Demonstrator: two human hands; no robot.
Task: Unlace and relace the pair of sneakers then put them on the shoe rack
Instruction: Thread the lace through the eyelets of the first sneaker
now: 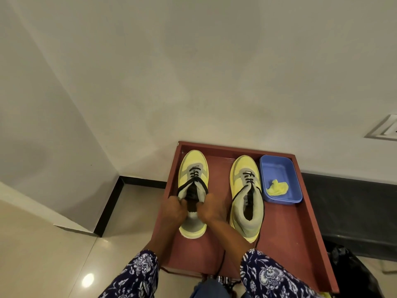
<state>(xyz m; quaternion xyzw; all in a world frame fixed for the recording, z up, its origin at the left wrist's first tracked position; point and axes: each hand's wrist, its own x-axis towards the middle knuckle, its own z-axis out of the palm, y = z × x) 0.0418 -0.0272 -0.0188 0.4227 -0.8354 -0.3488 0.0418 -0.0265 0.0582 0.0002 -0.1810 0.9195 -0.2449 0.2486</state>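
Two yellow and grey sneakers with black laces stand side by side on the red-brown top of the shoe rack (285,229), toes toward the wall. Over the collar of the left sneaker (193,168), my left hand (173,208) and my right hand (209,208) each pinch a black lace end, one on either side of the opening. The right sneaker (246,190) stands untouched, and its loose black lace (222,260) trails down over the rack's front edge.
A blue plastic tray (279,166) with a crumpled yellow cloth (277,187) sits on the rack beside the right sneaker. The rack stands against a white wall with a dark skirting. A black bag (352,272) lies on the floor at the right.
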